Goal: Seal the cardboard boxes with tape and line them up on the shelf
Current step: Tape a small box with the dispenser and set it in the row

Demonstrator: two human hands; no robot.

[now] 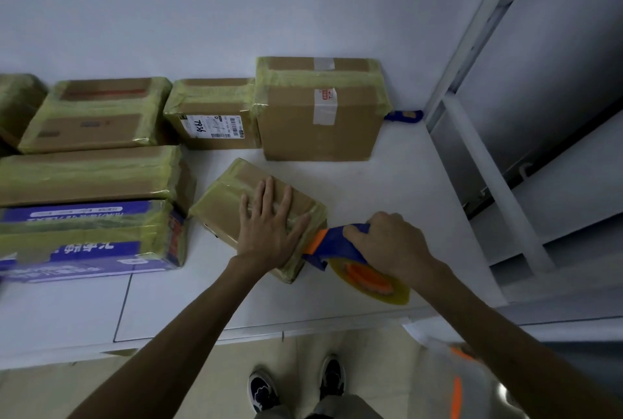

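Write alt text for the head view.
A person's left hand presses flat on a small taped cardboard box while the right hand grips a blue and orange tape dispenser at its edge. Other taped boxes sit behind on the white shelf.

Bare shelf [404, 182] open right of small box [229, 209], narrow gap behind it, taped boxes [91, 176] block left and back (tight row), metal upright [473, 37] bounds right
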